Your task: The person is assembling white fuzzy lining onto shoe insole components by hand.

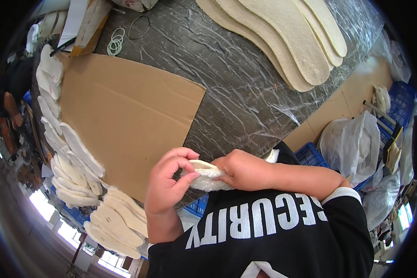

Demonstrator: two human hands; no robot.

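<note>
A fluffy white fleece insole is held just in front of my chest, bent, with a cream-coloured layer showing along its upper edge. My left hand pinches its left end between thumb and fingertips. Closed around its other side is my right hand, the thumb pressing on the fleece. Past the right wrist a pale end sticks out; whether it belongs to the same insole I cannot tell.
Cream insoles lie fanned out on the plastic-covered table. A cardboard sheet covers its left part, with stacked white insoles along the edge. Rubber bands lie at the back. Plastic bags and blue crates stand right.
</note>
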